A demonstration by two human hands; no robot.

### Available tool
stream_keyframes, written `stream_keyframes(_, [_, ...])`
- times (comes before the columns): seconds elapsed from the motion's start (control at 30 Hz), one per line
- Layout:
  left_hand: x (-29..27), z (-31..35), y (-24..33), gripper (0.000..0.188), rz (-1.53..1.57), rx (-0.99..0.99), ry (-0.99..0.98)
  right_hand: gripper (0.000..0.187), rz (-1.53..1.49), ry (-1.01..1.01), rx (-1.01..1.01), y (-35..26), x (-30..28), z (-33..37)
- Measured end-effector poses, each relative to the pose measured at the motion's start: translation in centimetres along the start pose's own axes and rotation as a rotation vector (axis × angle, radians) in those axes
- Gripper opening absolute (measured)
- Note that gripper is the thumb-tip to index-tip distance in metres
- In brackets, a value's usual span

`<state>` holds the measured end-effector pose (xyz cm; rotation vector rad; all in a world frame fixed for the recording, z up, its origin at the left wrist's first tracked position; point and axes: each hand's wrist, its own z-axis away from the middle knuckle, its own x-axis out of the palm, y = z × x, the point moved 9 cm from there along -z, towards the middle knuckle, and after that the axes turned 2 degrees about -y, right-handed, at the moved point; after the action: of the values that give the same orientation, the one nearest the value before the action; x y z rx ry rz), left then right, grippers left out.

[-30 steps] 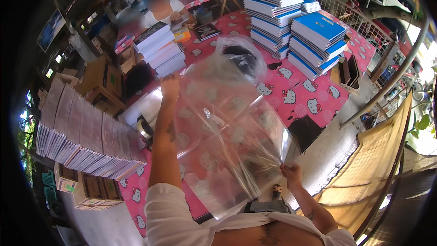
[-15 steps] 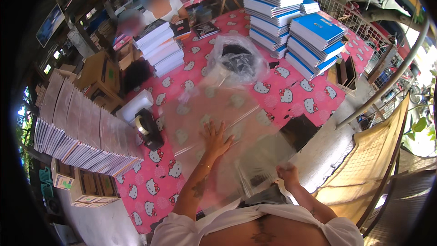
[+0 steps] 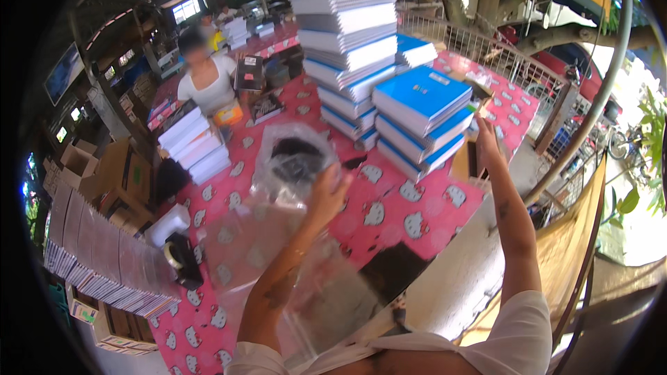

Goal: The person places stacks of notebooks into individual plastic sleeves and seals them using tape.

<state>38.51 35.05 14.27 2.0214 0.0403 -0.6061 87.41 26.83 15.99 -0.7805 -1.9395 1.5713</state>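
Observation:
My right hand point(image 3: 490, 144) is stretched out at the right side of a stack of blue-covered notebooks point(image 3: 422, 97), its fingers extended and nothing seen in them. Whether it touches the stack I cannot tell. Slightly blurred, my left hand point(image 3: 325, 198) is raised over the table with its fingers apart, nothing visible in it. Just beyond it lies a crumpled clear plastic bag point(image 3: 288, 167) with something dark inside. Under my left forearm a clear plastic sheet point(image 3: 243, 243) is spread on the pink patterned tablecloth point(image 3: 413, 226).
A taller notebook stack point(image 3: 347, 35) stands behind the blue one. At left are a tape dispenser point(image 3: 182, 260), a long row of spiral-bound books point(image 3: 104, 250), cardboard boxes point(image 3: 125, 173) and another book pile point(image 3: 194, 142). A person point(image 3: 206, 80) across the table holds a dark book point(image 3: 249, 73).
My left hand has lifted off the plastic sheet and moved forward. My right hand has left the sheet's near right edge and reached far forward to the blue notebook stack. The view has shifted right.

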Motion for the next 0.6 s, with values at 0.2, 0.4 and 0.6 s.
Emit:
stream_keyframes(0.2, [17.7,-14.8,2.6,0.087,0.711,-0.574,-0.098,0.091,-0.039,-0.145,0.212,5.8,1.8,-16.2])
stream_keyframes(0.4, [21.8,-19.4,2.9,0.054,0.956,-0.582,-0.129,0.063,0.0,-0.093,0.076,2.6,1.9,-19.0])
stream_keyframes(0.6, [15.9,-10.4,2.2,0.042,1.239,-0.537,-0.174,0.058,-0.31,-0.011,-0.367,-13.8,9.8,-4.2])
